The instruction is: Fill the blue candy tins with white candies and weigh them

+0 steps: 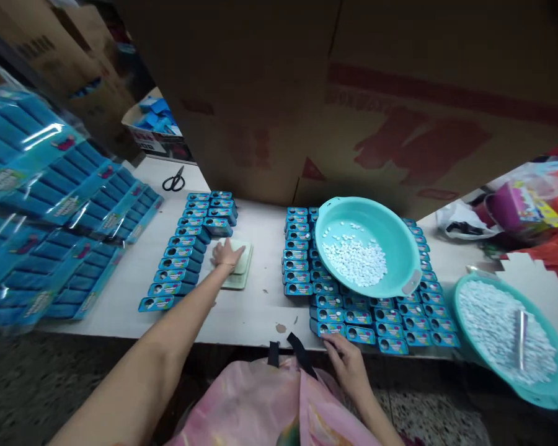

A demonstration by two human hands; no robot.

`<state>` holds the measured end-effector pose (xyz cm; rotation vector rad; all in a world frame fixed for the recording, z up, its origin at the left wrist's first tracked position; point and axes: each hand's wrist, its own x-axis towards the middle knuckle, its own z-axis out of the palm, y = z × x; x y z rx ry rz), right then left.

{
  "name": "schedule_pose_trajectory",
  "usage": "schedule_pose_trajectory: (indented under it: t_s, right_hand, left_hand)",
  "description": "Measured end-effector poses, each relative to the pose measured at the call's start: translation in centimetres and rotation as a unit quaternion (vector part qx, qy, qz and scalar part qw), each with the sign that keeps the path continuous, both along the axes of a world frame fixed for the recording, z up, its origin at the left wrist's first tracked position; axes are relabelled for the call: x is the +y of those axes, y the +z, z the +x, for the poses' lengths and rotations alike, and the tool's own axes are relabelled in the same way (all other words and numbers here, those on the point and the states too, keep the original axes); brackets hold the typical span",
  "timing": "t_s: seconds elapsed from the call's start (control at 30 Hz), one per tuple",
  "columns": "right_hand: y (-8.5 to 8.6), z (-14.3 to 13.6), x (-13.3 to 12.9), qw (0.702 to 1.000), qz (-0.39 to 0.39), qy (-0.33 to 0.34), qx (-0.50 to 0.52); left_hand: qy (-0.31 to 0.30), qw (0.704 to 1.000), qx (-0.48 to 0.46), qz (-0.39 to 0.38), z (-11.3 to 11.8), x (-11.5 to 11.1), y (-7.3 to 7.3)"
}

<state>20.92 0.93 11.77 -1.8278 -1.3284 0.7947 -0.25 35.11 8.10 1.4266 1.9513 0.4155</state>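
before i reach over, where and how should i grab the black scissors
Probably take the scissors by their loop handles, with the left hand coming from the near side: they lie on the table with the loops toward you and the blade tips pointing away.

A: State the finish of the small boxes.
B: Blue. Labelled faces carry a dark round patch.
A: Flat device?
B: Pale green, uniform.
A: Both basins?
B: Turquoise. Their small pieces: bluish white.
A: Counter?
B: White.
A: Large carton?
B: Brown, printed with a red band and red figures.
A: Garment?
B: Pink, patterned with yellow and green.
A: Floor?
B: Speckled grey.
A: Scissors?
B: Black handles.
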Motion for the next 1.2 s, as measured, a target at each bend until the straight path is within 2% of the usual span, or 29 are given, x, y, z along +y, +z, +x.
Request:
schedule_pose_trajectory:
  t_s: [0.03, 0.1, 0.17, 0.23, 0.37, 0.43, 0.5, 0.57, 0.67, 0.77, 0.83, 0.9, 1.03, 1.1, 1.2]
  right_hand:
    - [-0.4, -0.1, 0.1, 1.000, -0.005, 0.011, -0.015]
    - [-1.0, -0.5, 1.2, 0.997, -0.006, 0.034, -0.068]
    - [-1.5, -1.0, 3.4, 0.988, 0.007, 0.050, -0.145]
    - [-1.8, -1.5, 6.2, 0.972, 0.009, 0.058, -0.230]
    - [-2.8, -2.3, 11.1, 0.923, -0.035, 0.099, -0.370]
    - [-3.2, -2.5, 12.3, 0.900, -0.047, 0.126, -0.415]
    - [-3.1, -2.4, 12.8, 0.884, -0.047, 0.151, -0.440]
    - [-2.4, -2.3, 12.5, 0.874, -0.037, 0.174, -0.452]
    - [0.1, -2.7, 11.5, 0.867, -0.024, 0.196, -0.457]
    - [2.9, -4.3, 11.7, 0.866, -0.008, 0.216, -0.452]
    - [3.9, -6.0, 13.0, 0.860, 0.011, 0.248, -0.446]
    - [3.8, -7.9, 15.1, 0.851, 0.024, 0.283, -0.441]
    - [1.7, -10.7, 18.7, 0.843, 0.021, 0.313, -0.436]
    - [0.8, -11.0, 19.1, 0.848, 0.028, 0.309, -0.430]
    - [0.4, -10.3, 17.9, 0.870, 0.058, 0.277, -0.404]
  left_hand:
    - [-0.015, 0.998, 0.063, -0.011, -1.6, 0.8, -1.4]
    - [-0.070, 0.990, 0.121, -0.030, -3.5, 2.0, -3.6]
    - [-0.109, 0.985, 0.128, -0.031, -4.0, 2.1, -5.0]
    - [-0.127, 0.984, 0.123, -0.018, -3.5, 0.9, -5.7]
    - [-0.181, 0.977, 0.113, -0.018, -1.9, -5.1, -6.2]
    - [-0.199, 0.974, 0.104, -0.007, -1.6, -8.4, -6.6]
    - [-0.209, 0.974, 0.081, 0.006, -1.8, -10.6, -7.2]
    - [-0.206, 0.978, 0.038, 0.025, -2.7, -11.4, -7.6]
    - [-0.150, 0.987, -0.042, 0.045, -5.0, -11.1, -7.7]
    - [-0.093, 0.991, -0.093, 0.010, -7.7, -11.3, -7.2]
    - [-0.082, 0.990, -0.113, -0.023, -9.2, -12.6, -6.7]
    - [-0.078, 0.986, -0.136, -0.050, -10.2, -14.6, -6.4]
    - [-0.107, 0.980, -0.150, -0.073, -11.9, -18.3, -6.7]
    - [-0.161, 0.981, -0.101, -0.046, -12.6, -18.5, -7.1]
    - [-0.257, 0.966, 0.018, 0.033, -12.9, -16.2, -7.4]
